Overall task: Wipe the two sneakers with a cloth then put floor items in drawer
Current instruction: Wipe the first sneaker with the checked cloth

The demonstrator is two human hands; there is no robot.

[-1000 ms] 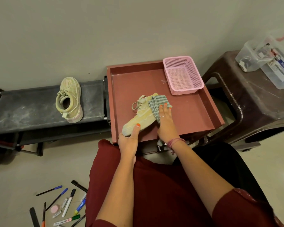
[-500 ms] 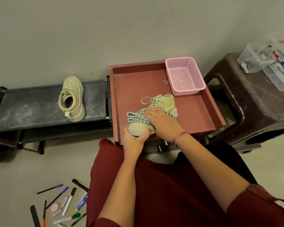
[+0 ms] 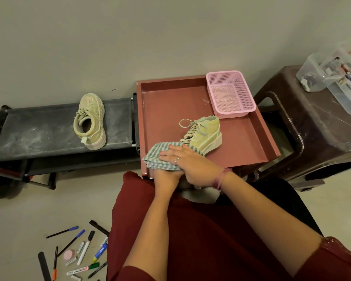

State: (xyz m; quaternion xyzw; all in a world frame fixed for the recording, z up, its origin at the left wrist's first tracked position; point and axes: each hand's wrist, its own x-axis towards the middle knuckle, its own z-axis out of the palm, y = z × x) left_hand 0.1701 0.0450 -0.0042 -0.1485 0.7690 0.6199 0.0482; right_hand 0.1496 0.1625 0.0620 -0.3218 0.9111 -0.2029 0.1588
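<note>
Right hand (image 3: 190,165) lies flat, fingers (image 3: 173,151) straight, pressing the striped cloth (image 3: 156,159) over the toe of the sneaker (image 3: 205,134) at the red drawer's (image 3: 267,138) near edge. Left hand (image 3: 165,176) sits under the cloth, likely bracing the toe; its fingers are hidden, so I cannot tell. Behind the sneaker the drawer floor lies open up to the pink basket (image 3: 230,94). The second sneaker (image 3: 91,120) waits left of the drawer on the black rack (image 3: 39,134), pens (image 3: 79,252) on the floor.

light: dim, soft, even | shadows: faint | edges: wide-angle bowing
</note>
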